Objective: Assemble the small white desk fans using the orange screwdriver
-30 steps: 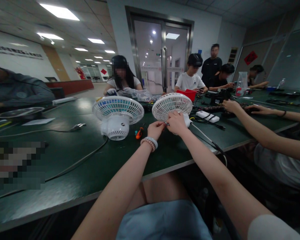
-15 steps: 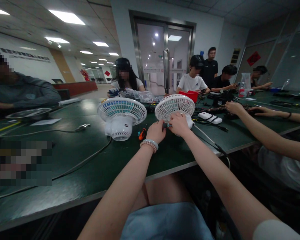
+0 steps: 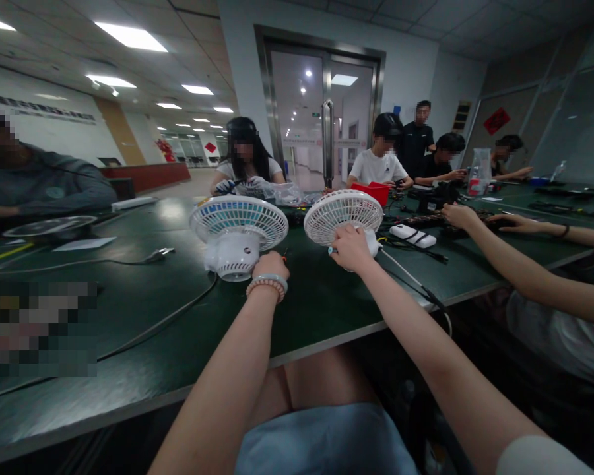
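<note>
My left hand [image 3: 271, 266] is closed round an orange-handled screwdriver [image 3: 284, 258] on the table, its thin shaft poking out past my fingers. To its left a white fan [image 3: 235, 254] lies with its round grille up and its motor housing towards me. My right hand [image 3: 351, 248] is at the back of a second white fan [image 3: 344, 211], its fingers bent against the housing, which they mostly hide. A small blue-ended piece [image 3: 332, 251] shows at those fingertips; the rest of it is hidden.
The dark green table [image 3: 307, 316] has its front edge close to my lap. Cables and a white power strip [image 3: 412, 235] lie right of the fans. A red bin [image 3: 371, 192] stands behind. A neighbour's arms [image 3: 515, 257] reach in from the right; other people sit around.
My left hand has left the right-hand fan and moved left, down to the orange screwdriver that lay on the table. My right hand stays at its fan with the blue-ended piece.
</note>
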`<state>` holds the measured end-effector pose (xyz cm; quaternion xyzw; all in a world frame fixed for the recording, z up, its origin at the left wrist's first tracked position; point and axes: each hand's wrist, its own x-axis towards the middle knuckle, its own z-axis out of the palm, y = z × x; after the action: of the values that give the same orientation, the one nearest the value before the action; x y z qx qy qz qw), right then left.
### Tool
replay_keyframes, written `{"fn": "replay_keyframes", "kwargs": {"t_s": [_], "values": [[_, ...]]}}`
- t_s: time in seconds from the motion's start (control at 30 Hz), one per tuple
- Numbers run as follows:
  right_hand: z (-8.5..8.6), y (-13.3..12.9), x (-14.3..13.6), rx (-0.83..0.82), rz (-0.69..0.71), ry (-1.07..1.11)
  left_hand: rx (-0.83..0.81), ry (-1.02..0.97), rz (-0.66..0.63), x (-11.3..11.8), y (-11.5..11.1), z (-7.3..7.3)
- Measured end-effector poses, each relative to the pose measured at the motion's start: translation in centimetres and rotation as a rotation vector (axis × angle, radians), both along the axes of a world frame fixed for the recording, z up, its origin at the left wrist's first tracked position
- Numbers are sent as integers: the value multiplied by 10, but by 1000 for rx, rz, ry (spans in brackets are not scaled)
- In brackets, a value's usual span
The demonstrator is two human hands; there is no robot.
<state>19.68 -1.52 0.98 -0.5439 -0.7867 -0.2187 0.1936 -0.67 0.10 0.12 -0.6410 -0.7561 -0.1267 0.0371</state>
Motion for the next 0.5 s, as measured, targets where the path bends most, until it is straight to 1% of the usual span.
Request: {"fn": "replay_keyframes", "kwargs": {"t_s": [0.1,0.17,0.3,0.43,0.5], "values": [[-1,1,0,5,1,-4,23,-23,-17,2,-1,-1],[-1,1,0,12,3,-2,62,-45,-58,5,-4,0],[-1,1,0,15,4,3,176,-35,-109,6,-7,11],[-1,2,0,10,5,-2,338,-48,-163,-7,-10,25],[-1,3,0,20,8,-3,424,-107,-239,-18,-12,28]]}}
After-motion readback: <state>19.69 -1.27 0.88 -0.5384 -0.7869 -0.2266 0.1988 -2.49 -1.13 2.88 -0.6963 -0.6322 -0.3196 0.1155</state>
